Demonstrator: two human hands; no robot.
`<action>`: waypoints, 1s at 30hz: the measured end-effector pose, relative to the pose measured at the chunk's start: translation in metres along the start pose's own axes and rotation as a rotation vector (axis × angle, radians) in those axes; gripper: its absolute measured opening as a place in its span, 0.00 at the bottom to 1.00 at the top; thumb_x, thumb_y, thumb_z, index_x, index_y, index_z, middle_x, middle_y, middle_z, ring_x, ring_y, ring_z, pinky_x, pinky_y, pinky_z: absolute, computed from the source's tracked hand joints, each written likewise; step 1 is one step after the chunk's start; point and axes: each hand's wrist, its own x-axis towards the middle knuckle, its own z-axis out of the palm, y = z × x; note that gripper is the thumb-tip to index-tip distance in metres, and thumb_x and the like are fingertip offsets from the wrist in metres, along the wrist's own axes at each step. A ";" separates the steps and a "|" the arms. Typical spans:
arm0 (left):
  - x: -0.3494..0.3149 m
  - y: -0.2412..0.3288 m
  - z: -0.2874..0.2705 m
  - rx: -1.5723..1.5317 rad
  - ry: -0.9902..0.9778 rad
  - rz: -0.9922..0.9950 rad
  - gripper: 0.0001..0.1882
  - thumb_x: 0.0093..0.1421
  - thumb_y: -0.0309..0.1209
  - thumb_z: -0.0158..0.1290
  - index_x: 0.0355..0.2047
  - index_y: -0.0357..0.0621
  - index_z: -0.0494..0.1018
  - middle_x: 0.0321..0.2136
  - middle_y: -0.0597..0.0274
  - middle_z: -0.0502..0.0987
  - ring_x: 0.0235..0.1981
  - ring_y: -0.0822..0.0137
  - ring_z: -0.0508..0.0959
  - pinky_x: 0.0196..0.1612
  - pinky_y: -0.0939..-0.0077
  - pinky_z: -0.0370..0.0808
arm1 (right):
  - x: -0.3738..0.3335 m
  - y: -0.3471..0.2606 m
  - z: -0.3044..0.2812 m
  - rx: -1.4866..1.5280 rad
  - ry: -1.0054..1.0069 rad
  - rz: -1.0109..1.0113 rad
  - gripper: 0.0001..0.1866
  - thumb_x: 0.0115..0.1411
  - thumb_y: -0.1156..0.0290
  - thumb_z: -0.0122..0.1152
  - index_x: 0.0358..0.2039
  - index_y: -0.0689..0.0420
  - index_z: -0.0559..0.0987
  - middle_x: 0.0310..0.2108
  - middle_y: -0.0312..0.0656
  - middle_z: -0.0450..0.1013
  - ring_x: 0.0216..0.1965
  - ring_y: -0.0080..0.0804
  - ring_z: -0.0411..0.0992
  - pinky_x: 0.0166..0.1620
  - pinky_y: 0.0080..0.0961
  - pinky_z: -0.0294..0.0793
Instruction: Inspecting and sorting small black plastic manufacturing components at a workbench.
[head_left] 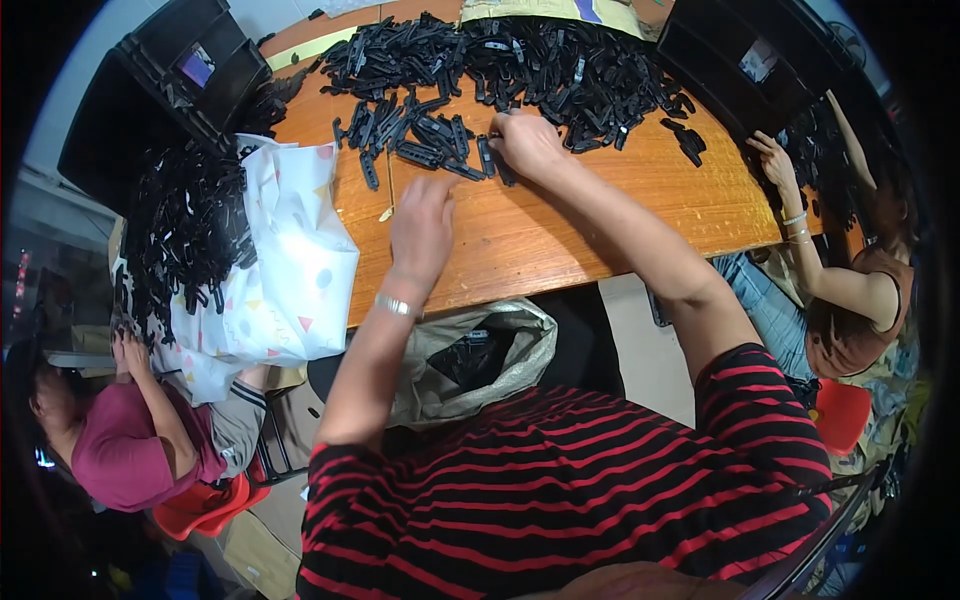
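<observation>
Narrow black plastic pieces [420, 153] lie loose on the wooden table, in a small group ahead of my hands. My right hand [532, 146] reaches to the right edge of that group, fingers bent and closed at a black plastic piece [503, 170]; its fingertips are partly hidden. Just short of the group, my left hand [422, 228] hovers over the table near its front edge. Motion blurs its fingers, so their grip is unclear. Behind both hands spreads a large heap of the same pieces [560, 75].
An open woven sack [540, 335] sits below the table edge, with dark contents. Black crates [165, 80] stand at far left and right. At left, a person [140, 450] works by a pile on patterned white sheeting [310, 260]; another person [850, 310] sits at right.
</observation>
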 end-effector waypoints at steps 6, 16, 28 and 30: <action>0.037 -0.030 0.033 0.199 -0.159 0.024 0.13 0.51 0.23 0.58 0.39 0.45 0.76 0.30 0.58 0.69 0.37 0.58 0.71 0.40 0.66 0.72 | 0.026 0.002 0.014 -0.296 -0.166 0.133 0.14 0.51 0.64 0.64 0.35 0.59 0.79 0.36 0.52 0.75 0.39 0.49 0.75 0.43 0.41 0.75; 0.016 -0.022 0.017 0.069 -0.036 0.066 0.10 0.52 0.23 0.59 0.34 0.38 0.71 0.31 0.59 0.74 0.32 0.58 0.74 0.35 0.70 0.72 | -0.010 -0.007 -0.027 0.196 0.071 0.086 0.21 0.48 0.65 0.69 0.42 0.58 0.77 0.28 0.43 0.75 0.31 0.39 0.76 0.35 0.34 0.74; -0.013 0.021 -0.017 -1.210 0.031 -0.663 0.11 0.59 0.22 0.55 0.42 0.35 0.71 0.36 0.59 0.77 0.33 0.74 0.78 0.35 0.86 0.76 | -0.079 -0.083 -0.045 0.608 0.270 -0.156 0.13 0.51 0.79 0.67 0.38 0.61 0.76 0.34 0.40 0.76 0.32 0.25 0.75 0.35 0.20 0.75; -0.018 0.026 -0.021 -1.299 0.061 -0.685 0.12 0.60 0.24 0.55 0.43 0.34 0.71 0.36 0.57 0.78 0.33 0.72 0.79 0.36 0.83 0.77 | -0.087 -0.082 -0.039 0.540 0.309 -0.163 0.14 0.51 0.78 0.67 0.38 0.61 0.77 0.34 0.44 0.77 0.33 0.32 0.77 0.36 0.24 0.76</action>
